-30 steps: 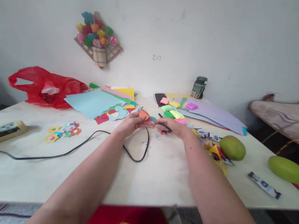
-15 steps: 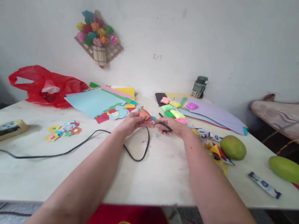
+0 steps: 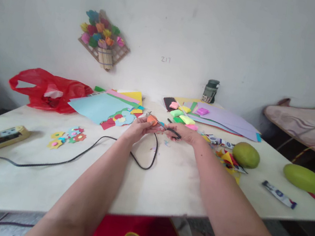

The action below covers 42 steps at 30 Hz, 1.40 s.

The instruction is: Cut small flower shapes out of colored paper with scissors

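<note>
Above the middle of the white table, my left hand (image 3: 140,128) is closed on a small orange piece of paper (image 3: 151,120). My right hand (image 3: 183,133) grips a pair of scissors with black handles (image 3: 175,134), the blades pointing left at the orange paper. Whether the blades are parted I cannot make out. Tiny paper scraps (image 3: 166,143) lie on the table below my hands. Off to the left are several finished paper flowers (image 3: 69,137) in yellow, blue and orange. Cut coloured paper shapes (image 3: 120,119) lie just beyond my left hand.
A black cord (image 3: 77,158) loops from a power strip (image 3: 8,136) to beneath my hands. Around them are a red plastic bag (image 3: 49,90), blue paper (image 3: 95,106), clay packets (image 3: 186,120), purple paper (image 3: 227,120), a dark jar (image 3: 210,91), green mangoes (image 3: 246,155) and a glue tube (image 3: 279,194).
Both hands stay almost in place, still holding the orange paper and the scissors. Nothing else on the table has visibly moved.
</note>
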### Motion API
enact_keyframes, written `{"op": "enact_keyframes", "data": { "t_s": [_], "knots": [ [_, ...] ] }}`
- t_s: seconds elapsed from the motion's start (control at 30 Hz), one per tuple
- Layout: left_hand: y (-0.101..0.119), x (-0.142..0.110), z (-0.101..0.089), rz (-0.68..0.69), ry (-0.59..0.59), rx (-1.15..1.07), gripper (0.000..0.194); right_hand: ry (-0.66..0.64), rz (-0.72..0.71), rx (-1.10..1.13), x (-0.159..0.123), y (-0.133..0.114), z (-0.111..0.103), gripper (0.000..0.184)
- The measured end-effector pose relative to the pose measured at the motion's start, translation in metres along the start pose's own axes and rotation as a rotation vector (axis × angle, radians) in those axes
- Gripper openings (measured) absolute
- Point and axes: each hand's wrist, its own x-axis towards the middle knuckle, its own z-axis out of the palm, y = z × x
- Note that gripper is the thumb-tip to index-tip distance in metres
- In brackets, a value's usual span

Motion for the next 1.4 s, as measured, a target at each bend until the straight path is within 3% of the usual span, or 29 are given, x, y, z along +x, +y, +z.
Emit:
{"op": "enact_keyframes", "data": {
  "t_s": [0.33,1.4],
  "knots": [
    [-0.0006,0.0006,-0.0015,-0.004,-0.006,-0.01,0.014,-0.048,-0.032,-0.022,0.0011,0.0047,-0.0025,0.012],
    [-0.0008,0.0004,-0.0033,-0.021,-0.024,-0.016,0.013,-0.032,0.005,-0.091,-0.0023,0.0003,0.0003,0.012]
  ]
}}
